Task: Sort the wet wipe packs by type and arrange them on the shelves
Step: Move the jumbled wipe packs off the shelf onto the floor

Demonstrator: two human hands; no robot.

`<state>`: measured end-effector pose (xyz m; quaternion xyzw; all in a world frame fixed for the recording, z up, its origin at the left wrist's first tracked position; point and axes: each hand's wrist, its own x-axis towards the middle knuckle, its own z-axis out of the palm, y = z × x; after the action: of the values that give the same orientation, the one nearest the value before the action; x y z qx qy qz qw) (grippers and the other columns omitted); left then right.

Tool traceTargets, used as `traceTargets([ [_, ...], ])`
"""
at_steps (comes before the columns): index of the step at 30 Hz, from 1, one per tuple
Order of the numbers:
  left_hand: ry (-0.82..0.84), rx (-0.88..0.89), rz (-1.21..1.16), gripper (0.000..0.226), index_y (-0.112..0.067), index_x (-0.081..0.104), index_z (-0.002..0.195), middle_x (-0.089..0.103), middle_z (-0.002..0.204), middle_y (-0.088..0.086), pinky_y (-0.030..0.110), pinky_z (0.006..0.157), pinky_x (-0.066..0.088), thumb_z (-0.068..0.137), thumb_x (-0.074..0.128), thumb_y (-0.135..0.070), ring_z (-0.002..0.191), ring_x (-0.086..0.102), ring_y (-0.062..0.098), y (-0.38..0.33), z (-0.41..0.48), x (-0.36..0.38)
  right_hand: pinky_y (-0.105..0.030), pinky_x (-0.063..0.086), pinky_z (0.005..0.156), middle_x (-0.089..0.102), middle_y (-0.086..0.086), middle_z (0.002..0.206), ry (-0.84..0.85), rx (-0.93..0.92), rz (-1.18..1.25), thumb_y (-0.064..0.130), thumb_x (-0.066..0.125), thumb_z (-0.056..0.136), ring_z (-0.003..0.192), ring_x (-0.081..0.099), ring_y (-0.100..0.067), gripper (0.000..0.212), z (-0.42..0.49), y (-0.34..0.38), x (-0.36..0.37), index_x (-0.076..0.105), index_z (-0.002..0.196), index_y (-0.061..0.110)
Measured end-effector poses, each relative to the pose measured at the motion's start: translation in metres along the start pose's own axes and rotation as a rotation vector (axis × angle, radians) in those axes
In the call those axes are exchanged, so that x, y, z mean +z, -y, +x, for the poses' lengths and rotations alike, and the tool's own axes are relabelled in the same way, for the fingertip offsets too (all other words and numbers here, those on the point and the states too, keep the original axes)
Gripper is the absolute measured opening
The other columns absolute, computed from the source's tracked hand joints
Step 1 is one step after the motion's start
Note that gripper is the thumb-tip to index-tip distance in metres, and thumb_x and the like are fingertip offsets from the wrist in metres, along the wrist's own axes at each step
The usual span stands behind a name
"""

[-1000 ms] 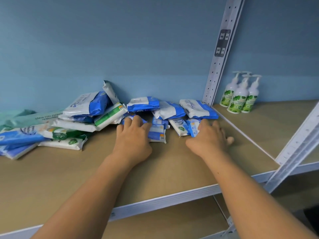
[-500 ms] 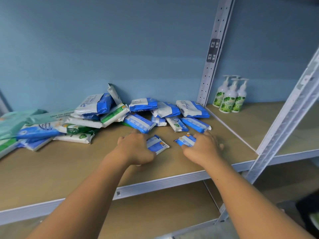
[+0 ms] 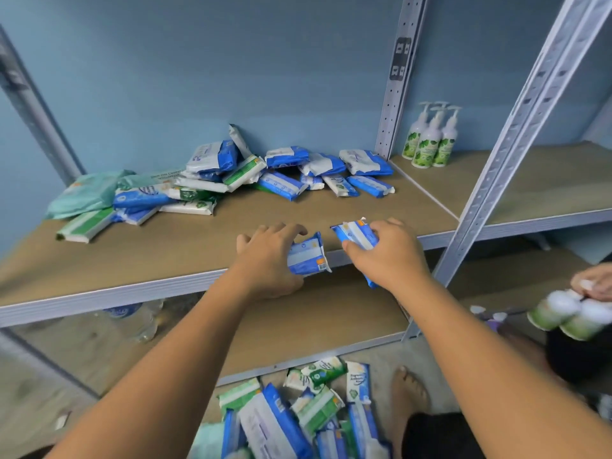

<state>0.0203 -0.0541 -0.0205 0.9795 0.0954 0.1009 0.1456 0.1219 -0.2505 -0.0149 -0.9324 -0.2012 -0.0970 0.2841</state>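
— Both grips are holding stock: the left hand [image 3: 265, 256] is closing around a small blue-and-white pack [image 3: 306, 256], and the right hand [image 3: 390, 256] is clasping a second blue-and-white pack [image 3: 356, 234], fingers wrapped over its top.

— Where are those two packs sitting?

— Both are hovering at the front edge of the upper shelf [image 3: 198, 246], just beside each other but not touching. The left one is overhanging the shelf lip; the right one is tilting, one end showing below the wrist.

— And the remaining stock?

— A mixed pile of packs [image 3: 212, 175] is lying along the back of that shelf against the blue wall [image 3: 231, 61], blue ones and green ones heaped together, with a teal pack [image 3: 86, 195] at the far left. A row of small blue packs [image 3: 331, 180] is lying to the right of it. More packs [image 3: 298, 415] are lying loose on the floor beneath the lower shelf [image 3: 314, 319].

— Anything adjoining?

— Three pump bottles [image 3: 430, 140] are standing upright on the neighbouring shelf, beyond the perforated upright [image 3: 395, 77]. At the right edge another person's hand [image 3: 592, 284] is holding green-and-white bottles [image 3: 569, 314]. A bare foot [image 3: 407, 389] is resting on the floor.
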Motion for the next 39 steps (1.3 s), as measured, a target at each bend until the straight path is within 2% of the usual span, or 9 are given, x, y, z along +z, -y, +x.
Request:
traceTargets([
  [8,0.237,-0.121,-0.068,0.067,-0.041,0.047,0.132,0.052,0.123,-0.016,0.044,0.090,0.033,0.070,0.072,-0.041,0.117,0.048,0.017,0.009,-0.080,0.076,-0.030,0.041,0.061,0.048,0.004,0.086,0.119,0.095,-0.020,0.055,0.071,0.077,0.073,0.054,-0.017,0.036,-0.072,-0.025,0.037,0.059,0.075,0.021],
  [15,0.371,-0.229,-0.004,0.063,-0.040,0.042,0.142,0.049,0.139,-0.014,0.043,0.097,0.031,0.085,0.067,-0.039,0.128,0.042,0.019,0.044,-0.123,0.169,-0.030,0.039,0.060,0.048,0.004,0.085,0.449,0.169,-0.184,0.055,0.070,0.077,0.076,0.056,-0.022,0.037,-0.092,-0.058,0.081,0.057,0.071,0.021],
  [18,0.401,-0.230,0.035,0.067,-0.038,0.038,0.146,0.049,0.144,-0.013,0.041,0.095,0.032,0.087,0.062,-0.021,0.128,0.041,0.019,0.055,-0.127,0.204,-0.031,0.050,0.065,0.054,0.000,0.094,0.600,0.171,-0.266,0.055,0.070,0.076,0.080,0.060,-0.022,0.036,-0.094,-0.072,0.103,0.061,0.078,0.020],
  [23,0.464,-0.307,0.003,0.065,-0.035,0.039,0.147,0.048,0.148,-0.009,0.046,0.104,0.035,0.087,0.062,-0.023,0.131,0.039,0.022,0.076,-0.116,0.253,-0.035,0.055,0.087,0.059,-0.003,0.124,0.716,0.259,-0.315,0.055,0.068,0.080,0.105,0.063,-0.024,0.056,-0.094,-0.112,0.145,0.065,0.119,0.015],
  [25,0.472,-0.334,-0.024,0.066,-0.035,0.038,0.148,0.047,0.150,-0.008,0.046,0.106,0.035,0.087,0.062,-0.025,0.133,0.038,0.024,0.081,-0.109,0.271,-0.038,0.055,0.091,0.062,-0.003,0.125,0.739,0.335,-0.309,0.062,0.067,0.077,0.107,0.064,-0.026,0.067,-0.095,-0.131,0.164,0.064,0.123,0.014],
  [29,0.459,-0.342,-0.059,0.068,-0.034,0.039,0.149,0.046,0.150,-0.008,0.043,0.105,0.036,0.086,0.065,-0.028,0.135,0.037,0.025,0.088,-0.095,0.302,-0.040,0.057,0.080,0.067,0.006,0.102,0.719,0.428,-0.386,0.089,0.047,0.048,0.089,0.066,-0.025,0.091,-0.102,-0.193,0.219,0.065,0.112,0.027],
  [35,0.675,-0.359,-0.056,0.052,-0.031,0.052,0.141,0.052,0.145,0.000,0.045,0.111,0.038,0.089,0.055,-0.026,0.133,0.047,0.027,0.087,-0.096,0.337,-0.040,0.054,0.076,0.068,0.002,0.091,0.732,0.493,-0.469,0.098,0.042,0.041,0.083,0.063,-0.028,0.093,-0.108,-0.222,0.252,0.064,0.102,0.032],
  [37,0.677,-0.347,-0.066,0.046,-0.030,0.056,0.137,0.045,0.151,-0.001,0.048,0.113,0.034,0.091,0.053,-0.027,0.140,0.038,0.026,0.086,-0.101,0.347,-0.033,0.048,0.073,0.063,0.002,0.090,0.743,0.466,-0.459,0.103,0.041,0.046,0.081,0.059,-0.026,0.096,-0.104,-0.199,0.242,0.065,0.101,0.027],
  [39,0.628,-0.373,-0.103,0.048,-0.027,0.053,0.141,0.040,0.155,-0.003,0.050,0.116,0.028,0.093,0.051,-0.027,0.145,0.030,0.024,0.084,-0.104,0.355,-0.026,0.040,0.062,0.054,0.000,0.095,0.799,0.469,-0.406,0.087,0.055,0.072,0.082,0.049,-0.019,0.071,-0.099,-0.183,0.239,0.063,0.101,0.022],
])
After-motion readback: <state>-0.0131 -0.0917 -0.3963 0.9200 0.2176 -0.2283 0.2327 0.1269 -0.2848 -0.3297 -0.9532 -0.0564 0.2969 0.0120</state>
